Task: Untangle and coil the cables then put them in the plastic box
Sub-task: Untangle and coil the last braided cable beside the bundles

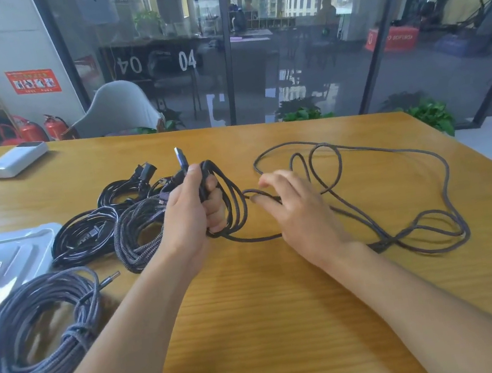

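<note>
The big yellow wooden desk (261, 329) carries everything here. At its left edge sits the clear plastic box (7, 256), or maybe its lid, hard to tell which since it's cut off. A finished coil of grey braided cable (36, 335) lies partly on it, tied off with its own tail.

Behind that, toward the far left, there's a pile of black rubber power cables (90, 230), and just beside it a bundle of black-and-white braided cable (139, 235); how far either of them is done I can't say.

The one being worked on is the long dark purple-grey braided cable (398, 181), sprawled in loose loops toward the right edge of the desk.

The left hand (194, 214) has its fingers wrapped round a few finished loops, with the USB plug poking up past the thumb. The right hand (293, 208) is spread wide and relaxed, fingers resting on the strand next to the coil, not really gripping anything.

So I'd say we're mid-coil. The next move probably means pinching that strand, pulling in slack and laying another loop into the left hand. Watch those crossed loops on the right, they could snag.

A white power bank (15, 160) sits near the far left corner.
</note>
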{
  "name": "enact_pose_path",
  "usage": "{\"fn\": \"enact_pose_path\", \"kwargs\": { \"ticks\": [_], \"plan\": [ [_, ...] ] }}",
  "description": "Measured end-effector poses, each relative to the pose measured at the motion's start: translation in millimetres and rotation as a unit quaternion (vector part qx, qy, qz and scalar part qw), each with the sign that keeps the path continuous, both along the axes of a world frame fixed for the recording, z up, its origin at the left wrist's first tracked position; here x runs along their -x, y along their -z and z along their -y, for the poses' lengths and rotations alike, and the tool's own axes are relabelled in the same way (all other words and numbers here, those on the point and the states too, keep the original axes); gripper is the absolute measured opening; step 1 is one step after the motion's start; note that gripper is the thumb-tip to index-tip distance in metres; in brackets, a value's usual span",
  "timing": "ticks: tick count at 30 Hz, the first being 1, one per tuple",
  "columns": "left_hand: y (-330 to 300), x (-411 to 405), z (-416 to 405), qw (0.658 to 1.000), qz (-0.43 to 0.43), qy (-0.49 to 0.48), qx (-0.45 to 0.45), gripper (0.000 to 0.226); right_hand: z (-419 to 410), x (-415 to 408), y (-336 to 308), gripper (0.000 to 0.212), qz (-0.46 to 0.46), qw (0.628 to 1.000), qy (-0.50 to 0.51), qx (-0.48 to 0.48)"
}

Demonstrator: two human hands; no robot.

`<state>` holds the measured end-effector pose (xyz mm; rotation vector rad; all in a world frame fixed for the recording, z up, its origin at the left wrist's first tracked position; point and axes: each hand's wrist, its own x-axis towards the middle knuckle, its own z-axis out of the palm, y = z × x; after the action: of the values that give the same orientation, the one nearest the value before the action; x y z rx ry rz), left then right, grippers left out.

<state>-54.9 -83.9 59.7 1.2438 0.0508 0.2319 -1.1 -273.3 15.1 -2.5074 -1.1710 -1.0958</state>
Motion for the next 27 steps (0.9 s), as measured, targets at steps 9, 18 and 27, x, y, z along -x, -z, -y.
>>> {"fn": "enact_pose_path", "kwargs": {
  "ticks": [9, 18, 27],
  "plan": [
    [-6.2, 4.3, -10.2, 0.992, 0.003, -0.046, -0.115, 0.042, 54.0, -11.1, -15.8, 0.031, -0.505, 0.823, -0.061, -0.254],
    [21.3, -1.0, 0.9, 0.85, 0.001, 0.056, -0.523, 0.029, 49.0, -7.3, -19.5, 0.022, -0.512, 0.768, -0.114, -0.368],
    [28.6, -1.5, 29.6, 0.681, -0.036, 0.004, -0.731, 0.041, 58.2, 6.2, -30.0, 0.045, -0.528, 0.755, -0.131, -0.366]
  ]
}}
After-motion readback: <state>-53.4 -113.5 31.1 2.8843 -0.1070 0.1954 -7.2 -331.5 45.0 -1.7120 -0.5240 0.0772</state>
